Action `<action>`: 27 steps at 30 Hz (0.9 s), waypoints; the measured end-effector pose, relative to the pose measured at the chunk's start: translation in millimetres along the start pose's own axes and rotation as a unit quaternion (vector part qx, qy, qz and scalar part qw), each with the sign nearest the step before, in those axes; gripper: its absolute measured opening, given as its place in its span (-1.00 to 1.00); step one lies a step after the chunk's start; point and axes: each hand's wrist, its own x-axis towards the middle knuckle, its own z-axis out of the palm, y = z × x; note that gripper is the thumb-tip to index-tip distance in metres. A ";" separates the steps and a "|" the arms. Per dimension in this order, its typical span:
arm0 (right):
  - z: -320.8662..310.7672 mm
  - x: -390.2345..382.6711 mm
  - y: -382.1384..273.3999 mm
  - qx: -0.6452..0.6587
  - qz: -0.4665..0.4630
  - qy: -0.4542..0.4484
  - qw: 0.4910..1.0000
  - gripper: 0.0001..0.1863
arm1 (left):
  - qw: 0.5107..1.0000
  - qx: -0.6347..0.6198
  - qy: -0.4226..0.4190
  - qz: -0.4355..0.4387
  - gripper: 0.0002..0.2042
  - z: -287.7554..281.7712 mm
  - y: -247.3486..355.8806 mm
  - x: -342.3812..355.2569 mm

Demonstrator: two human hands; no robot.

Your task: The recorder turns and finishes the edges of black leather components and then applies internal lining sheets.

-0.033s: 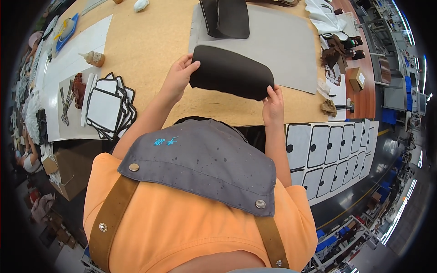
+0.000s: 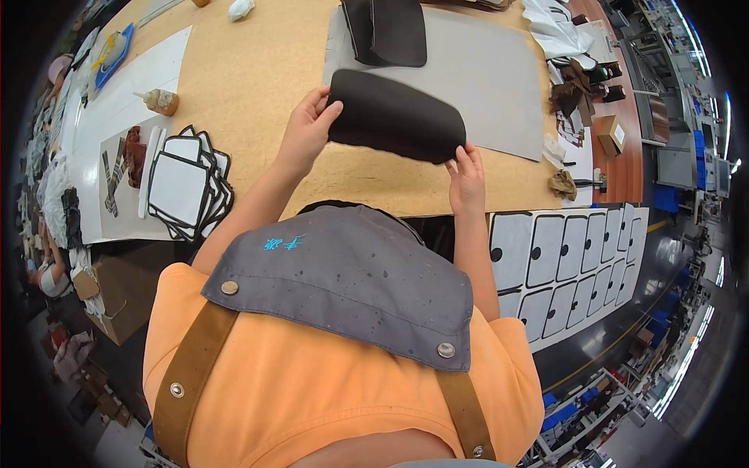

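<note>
I hold a curved black sheet [image 2: 396, 113] in the air by its two short ends. My left hand [image 2: 308, 131] pinches the left end, with the thumb on top. My right hand [image 2: 467, 175] grips the lower right end, its fingertips at the corner. Beyond it, black pieces [image 2: 390, 35] lie stacked on a large grey sheet [image 2: 499, 86], which rests on the wooden worktable [image 2: 257, 93].
At the left are stacked white black-edged pieces [image 2: 178, 187], a squeeze bottle [image 2: 160, 101] and a blue tray [image 2: 115, 56]. Cluttered leather scraps [image 2: 573, 93] and a cardboard box [image 2: 610, 134] sit at the right. A board of bordered panels [image 2: 566, 273] lies below them. Another person [image 2: 53, 277] is far left.
The black sheet has shifted slightly upward in the picture, away from my body, and both my hands have moved a little with it.
</note>
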 end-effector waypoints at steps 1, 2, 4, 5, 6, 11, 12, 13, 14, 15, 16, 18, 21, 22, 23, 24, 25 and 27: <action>4.6 1.9 -1.2 -0.031 0.020 0.015 0.999 -0.67 | 0.996 0.028 0.005 0.089 -0.73 5.9 -0.5 -2.3; 8.1 2.1 -3.0 -0.061 0.040 0.033 0.997 -0.61 | 0.996 0.028 0.002 0.086 -0.73 11.0 0.3 -6.7; -0.1 14.2 7.1 -0.063 0.060 0.024 0.996 -0.49 | 0.805 0.420 -0.081 0.411 -0.73 20.8 1.5 -17.0; -2.0 20.3 10.3 -0.015 0.094 0.029 0.995 -0.47 | 0.773 0.460 -0.163 0.406 -0.75 28.1 -6.5 -23.4; -5.0 25.9 13.7 0.034 0.126 0.036 0.991 -0.45 | 0.732 0.495 -0.244 0.398 -0.77 33.0 -20.1 -29.6; -46.0 38.2 49.1 0.036 0.163 0.115 0.979 -0.41 | 0.726 0.554 -0.405 0.050 -0.80 8.2 -61.8 -36.1; -48.7 37.7 52.3 0.036 0.164 0.118 0.979 -0.41 | 0.801 0.487 -0.347 -0.002 -0.81 0.4 -64.2 -33.5; -50.9 37.9 56.0 -0.021 0.161 0.105 0.981 -0.44 | 0.863 0.413 -0.284 -0.054 -0.82 -9.0 -67.6 -30.9; -50.0 40.1 57.6 -0.079 0.159 0.088 0.980 -0.46 | 0.865 0.412 -0.282 -0.055 -0.82 -22.3 -75.0 -28.0; -44.8 42.5 57.3 -0.081 0.159 0.088 0.980 -0.46 | 0.850 0.465 -0.246 -0.040 -0.83 -37.6 -87.1 -23.4; -36.2 44.2 57.5 -0.125 0.156 0.072 0.977 -0.49 | 0.831 0.516 -0.208 -0.025 -0.83 -50.4 -98.0 -20.2; -20.2 46.6 61.6 -0.171 0.152 0.053 0.972 -0.50 | 0.829 0.522 -0.197 -0.050 -0.84 -70.2 -110.2 -19.8; -9.7 59.4 74.9 -0.317 0.040 0.048 0.946 -0.54 | 0.842 0.503 -0.181 -0.076 -0.86 -79.9 -123.7 -21.2; -14.1 65.0 83.1 -0.319 0.037 0.046 0.946 -0.54 | 0.856 0.479 -0.179 -0.077 -0.87 -79.5 -125.8 -21.5; -14.7 68.3 87.9 -0.307 0.012 0.033 0.951 -0.55 | 0.865 0.465 -0.174 -0.066 -0.88 -79.0 -128.4 -22.5; -13.7 71.4 87.7 -0.296 -0.014 0.018 0.955 -0.56 | 0.869 0.462 -0.166 -0.064 -0.88 -78.2 -128.7 -23.5; -15.2 75.7 84.5 -0.326 -0.012 0.021 0.945 -0.58 | 0.866 0.471 -0.163 -0.048 -0.88 -77.1 -128.6 -24.1; -16.3 86.6 72.6 -0.368 -0.100 0.036 0.924 -0.59 | 0.869 0.470 -0.152 -0.035 -0.90 -74.7 -128.9 -27.1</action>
